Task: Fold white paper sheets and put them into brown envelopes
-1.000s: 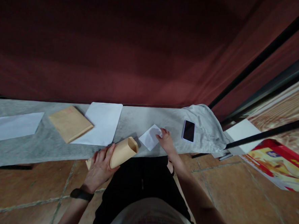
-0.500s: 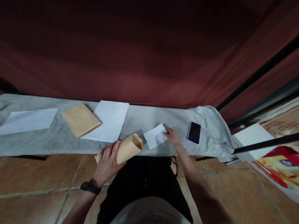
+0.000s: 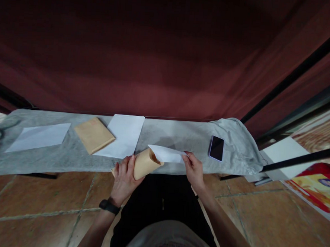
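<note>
My left hand (image 3: 126, 179) is wrapped round a brown paper envelope (image 3: 145, 165), whose mouth bulges open toward the right. Between the thumb and fingers of my right hand (image 3: 193, 170) is the right end of a folded white sheet of paper (image 3: 168, 154). The sheet's left end is at the envelope's open mouth; whether its edge is inside, I cannot tell. Left of my hands, a stack of brown envelopes (image 3: 94, 135) partly overlaps a pile of white paper (image 3: 125, 134).
A grey cloth covers the narrow table (image 3: 178, 131). A phone (image 3: 216, 148) lies on its right part, another white sheet (image 3: 38, 137) on its left. Behind hangs a dark red curtain (image 3: 156, 82). Black metal bars (image 3: 302, 163) and a red-and-yellow box (image 3: 317, 188) are at the right.
My right hand has lifted the folded white sheet off the table and brought it left to the envelope's mouth. My left hand keeps its grip on the envelope.
</note>
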Demonstrator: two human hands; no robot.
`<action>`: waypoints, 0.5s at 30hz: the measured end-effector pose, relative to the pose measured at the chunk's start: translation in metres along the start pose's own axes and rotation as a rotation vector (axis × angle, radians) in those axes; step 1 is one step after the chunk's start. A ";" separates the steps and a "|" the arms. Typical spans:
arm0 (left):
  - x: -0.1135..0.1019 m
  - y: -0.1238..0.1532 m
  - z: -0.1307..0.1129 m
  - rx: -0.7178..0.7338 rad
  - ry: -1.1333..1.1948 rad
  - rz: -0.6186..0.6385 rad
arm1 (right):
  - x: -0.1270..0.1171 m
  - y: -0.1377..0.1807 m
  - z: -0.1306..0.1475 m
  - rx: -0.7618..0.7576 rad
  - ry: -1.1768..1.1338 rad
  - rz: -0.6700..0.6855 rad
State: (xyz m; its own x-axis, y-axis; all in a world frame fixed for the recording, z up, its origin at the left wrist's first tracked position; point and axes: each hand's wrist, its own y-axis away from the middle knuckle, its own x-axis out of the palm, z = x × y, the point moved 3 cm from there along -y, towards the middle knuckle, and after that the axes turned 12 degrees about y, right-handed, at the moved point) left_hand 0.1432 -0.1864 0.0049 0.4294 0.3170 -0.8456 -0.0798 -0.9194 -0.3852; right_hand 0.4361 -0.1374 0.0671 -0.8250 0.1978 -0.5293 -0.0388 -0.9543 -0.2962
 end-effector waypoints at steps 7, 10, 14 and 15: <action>-0.002 0.004 0.002 -0.021 -0.033 0.024 | -0.019 -0.011 0.006 -0.157 0.253 0.223; -0.002 0.004 0.002 -0.005 -0.041 0.039 | -0.028 -0.015 0.009 -0.178 0.402 0.332; -0.001 0.005 -0.001 0.022 -0.039 0.038 | -0.035 -0.018 0.011 -0.153 0.560 0.430; -0.001 0.005 -0.001 0.030 -0.034 0.039 | -0.036 -0.019 0.012 -0.150 0.573 0.450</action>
State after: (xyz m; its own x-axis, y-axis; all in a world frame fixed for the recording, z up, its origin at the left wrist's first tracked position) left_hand 0.1435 -0.1913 0.0040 0.3945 0.2896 -0.8720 -0.1229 -0.9239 -0.3624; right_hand 0.4592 -0.1295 0.1014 -0.3180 -0.0801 -0.9447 0.3444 -0.9381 -0.0364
